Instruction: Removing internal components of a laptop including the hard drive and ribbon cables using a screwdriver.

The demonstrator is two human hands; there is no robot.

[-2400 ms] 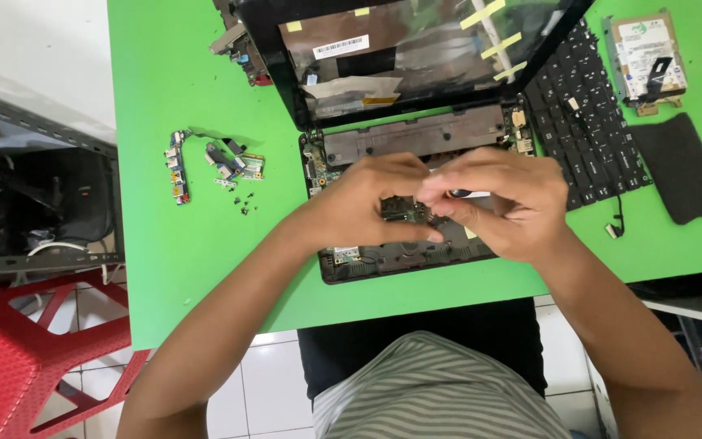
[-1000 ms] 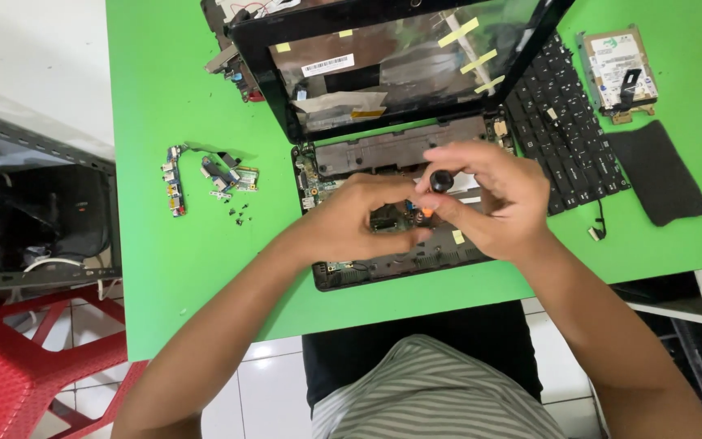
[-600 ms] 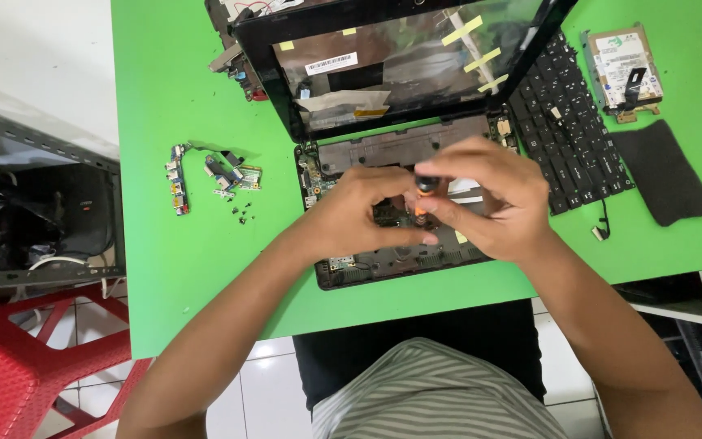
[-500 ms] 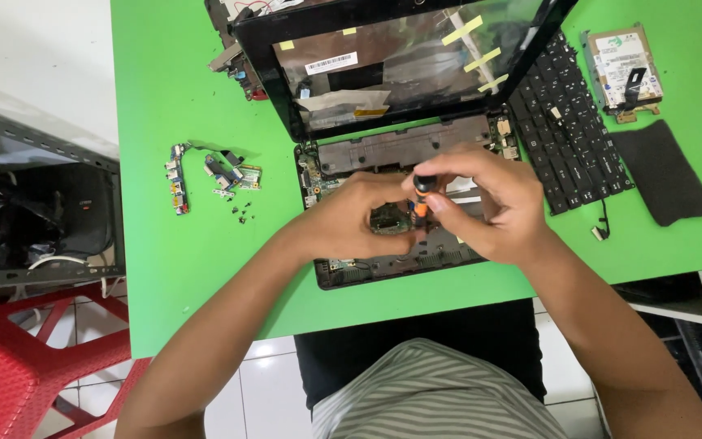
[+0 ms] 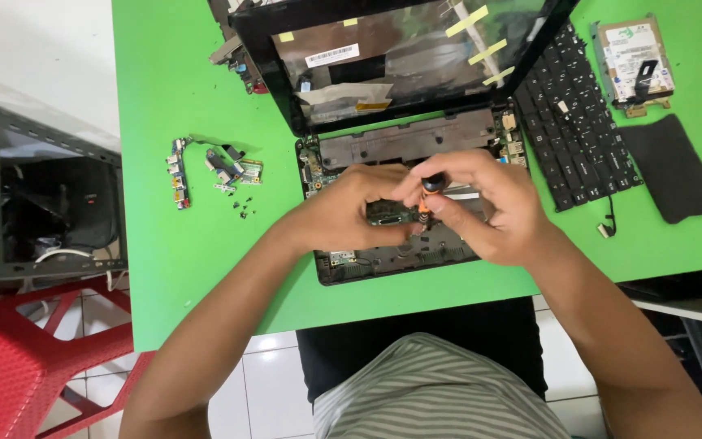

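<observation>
Gripping a small screwdriver (image 5: pixel 426 195) with an orange shaft and black cap, the right hand (image 5: pixel 489 207) has thumb and fingers closed round it, tool upright, tip pointing down into the opened laptop base (image 5: pixel 392 260). Left hand (image 5: pixel 351 207) lies just beside it, fingers curled and pressed onto the circuit board (image 5: pixel 387 213) directly under the tool; whether it pinches anything cannot be told. Fingertips of both hands nearly meet at the screwdriver.

Beyond the fingers, away from the person: the laptop's black lid shell (image 5: pixel 392 57), screen removed, strips of yellow tape and a white label showing inside.

To the right of the right-hand fingers: a detached black keyboard (image 5: pixel 578 130) lying at an angle, then a dark flat pad (image 5: pixel 672 167), and a hard drive (image 5: pixel 634 61) past them.

Well left of the left-hand fingers: small green connector boards (image 5: pixel 213 167) with a cable, and a scatter of tiny dark screws (image 5: pixel 241 207) just beside them.

All sits on a bright green table (image 5: pixel 188 268). A red plastic chair (image 5: pixel 18 366) stands at the left below the table edge.
</observation>
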